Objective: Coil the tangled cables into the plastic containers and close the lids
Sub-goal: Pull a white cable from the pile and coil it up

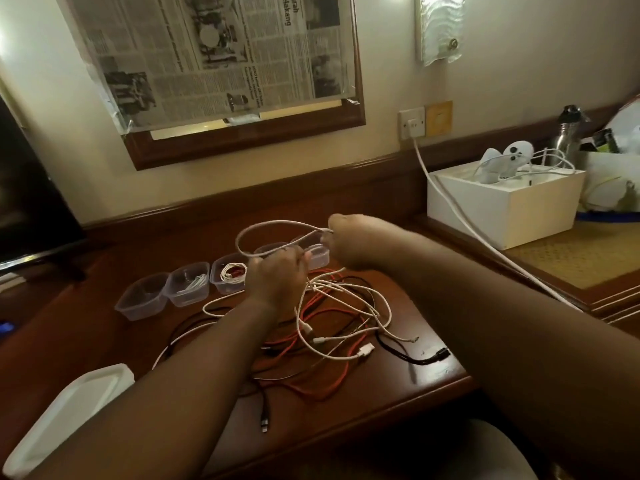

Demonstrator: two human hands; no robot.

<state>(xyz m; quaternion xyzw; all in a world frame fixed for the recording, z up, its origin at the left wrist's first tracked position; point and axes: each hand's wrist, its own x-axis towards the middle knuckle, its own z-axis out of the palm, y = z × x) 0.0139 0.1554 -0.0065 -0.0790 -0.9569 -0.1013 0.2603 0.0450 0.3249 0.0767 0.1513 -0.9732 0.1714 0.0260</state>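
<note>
A white cable forms a raised loop above the desk between both hands. My left hand grips one side of that loop, and more white strands hang from it into the pile. My right hand pinches the loop's other end. Below lies a tangle of red, white and black cables on the wooden desk. A row of several clear plastic containers stands behind the tangle; one of them holds a coiled white and red cable. White lids lie stacked at the lower left.
A white box with chargers and cords stands at the right on a woven mat. A thick white cord runs from the wall socket across the desk edge. A dark screen is at the left. A steel bottle stands far right.
</note>
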